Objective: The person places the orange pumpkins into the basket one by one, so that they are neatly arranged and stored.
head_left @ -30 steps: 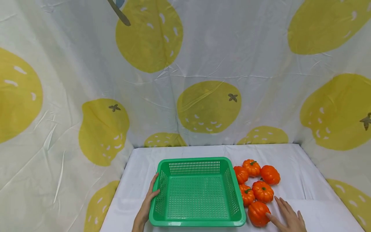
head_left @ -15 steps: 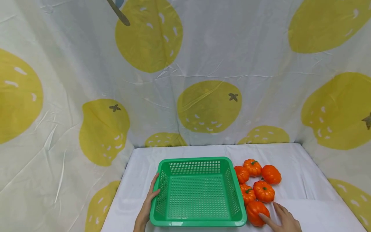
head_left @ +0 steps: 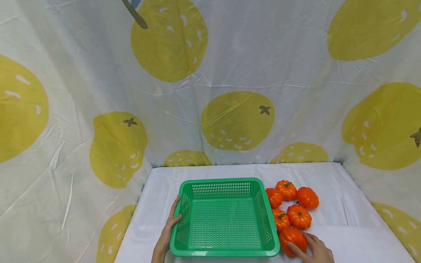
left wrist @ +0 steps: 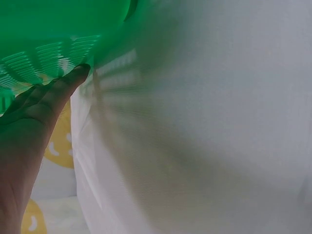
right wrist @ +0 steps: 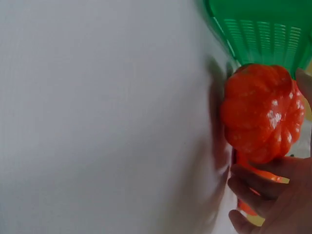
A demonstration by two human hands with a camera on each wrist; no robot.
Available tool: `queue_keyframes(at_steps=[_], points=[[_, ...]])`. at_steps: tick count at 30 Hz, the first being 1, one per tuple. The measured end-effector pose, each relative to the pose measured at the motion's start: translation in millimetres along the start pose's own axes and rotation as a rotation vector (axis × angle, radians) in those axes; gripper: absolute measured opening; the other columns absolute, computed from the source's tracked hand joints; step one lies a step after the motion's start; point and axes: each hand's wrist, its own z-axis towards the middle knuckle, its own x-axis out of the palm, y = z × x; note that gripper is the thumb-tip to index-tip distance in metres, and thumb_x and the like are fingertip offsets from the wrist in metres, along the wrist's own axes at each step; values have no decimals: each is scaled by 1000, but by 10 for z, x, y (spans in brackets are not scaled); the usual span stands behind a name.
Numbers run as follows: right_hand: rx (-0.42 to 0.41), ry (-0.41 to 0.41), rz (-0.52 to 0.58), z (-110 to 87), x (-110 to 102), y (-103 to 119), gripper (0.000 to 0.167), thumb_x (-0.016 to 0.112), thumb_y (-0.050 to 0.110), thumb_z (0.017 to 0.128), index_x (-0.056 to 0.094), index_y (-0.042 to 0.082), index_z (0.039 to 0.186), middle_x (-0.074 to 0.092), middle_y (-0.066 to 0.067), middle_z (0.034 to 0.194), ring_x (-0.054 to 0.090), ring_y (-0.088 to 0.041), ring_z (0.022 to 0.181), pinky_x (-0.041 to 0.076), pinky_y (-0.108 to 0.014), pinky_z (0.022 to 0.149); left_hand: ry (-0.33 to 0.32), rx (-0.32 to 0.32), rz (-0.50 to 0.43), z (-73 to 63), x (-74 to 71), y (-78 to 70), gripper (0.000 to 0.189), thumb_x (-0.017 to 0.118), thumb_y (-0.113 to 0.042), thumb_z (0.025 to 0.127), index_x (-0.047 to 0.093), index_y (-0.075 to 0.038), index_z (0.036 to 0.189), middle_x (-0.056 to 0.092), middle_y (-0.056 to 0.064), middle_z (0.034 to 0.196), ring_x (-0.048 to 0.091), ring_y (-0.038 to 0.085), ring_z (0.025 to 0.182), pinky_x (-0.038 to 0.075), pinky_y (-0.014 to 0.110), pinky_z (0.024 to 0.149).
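A green plastic basket [head_left: 223, 223] with slotted walls lies on the white cloth, nothing inside it. My left hand [head_left: 164, 235] holds its left side, thumb over the rim and fingers along the outer wall; the left wrist view shows those fingers [left wrist: 53, 92] against the slots. To the basket's right, my right hand [head_left: 314, 248] grips the nearest orange pumpkin [head_left: 292, 239] between thumb and fingers. In the right wrist view this ribbed, shiny pumpkin [right wrist: 261, 112] sits close to the basket wall [right wrist: 263, 39], with the thumb on one side and fingers on the other.
Several more small orange pumpkins are grouped beyond the gripped one, among them one with a green stem [head_left: 299, 217] and one at the far right [head_left: 307, 198]. White cloth [head_left: 342, 208] covers the table. Lemon-printed curtains [head_left: 236, 120] enclose the back and both sides.
My right hand has moved left and closed its thumb and fingers around the nearest pumpkin, which shifted slightly left towards the basket. My left hand and the basket stay in place.
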Motion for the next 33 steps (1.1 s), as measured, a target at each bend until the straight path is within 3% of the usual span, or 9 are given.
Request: queue_keyframes(at_steps=[6,14,19,23,30,33], points=[[-3,-60,-16,-23,23,78,113,56,84,84,50,-15,140,59,-35,124,60,-40,103,47,-63,95,8,1,-4,-6,0,1,62,35,-28,110,10,-36,167,-5,3,176,-9,36,161,-2,68,122],[53,-55,164,-68,47,116,121,66,85,75,48,-16,139,58,-38,129,65,-38,98,56,-58,89,8,8,-1,-10,-3,2,62,34,-27,110,11,-36,167,-5,3,176,-9,36,161,-1,68,122],[84,-67,231,-112,-56,101,119,71,80,76,44,-15,141,60,-36,123,61,-30,90,58,-44,78,9,12,0,-10,-8,2,62,34,-27,110,10,-36,167,-4,3,176,-8,35,161,0,67,122],[48,-93,242,-126,-199,102,112,69,74,83,39,-14,144,59,-36,123,61,-29,92,54,-35,74,8,11,-6,-10,-11,5,62,34,-27,111,10,-36,167,-4,3,176,-8,35,161,0,67,122],[-60,-156,315,-100,-422,283,102,73,62,88,32,-8,150,47,-38,143,59,-41,115,56,-48,93,-3,6,1,1,2,12,63,35,-27,110,11,-36,167,-3,4,176,-7,36,161,1,66,122],[-118,-185,352,-108,-482,439,100,74,61,88,32,0,154,48,-32,148,55,-38,120,55,-39,90,0,8,7,7,8,13,63,35,-28,110,10,-35,167,-3,6,176,-8,38,161,1,67,122]])
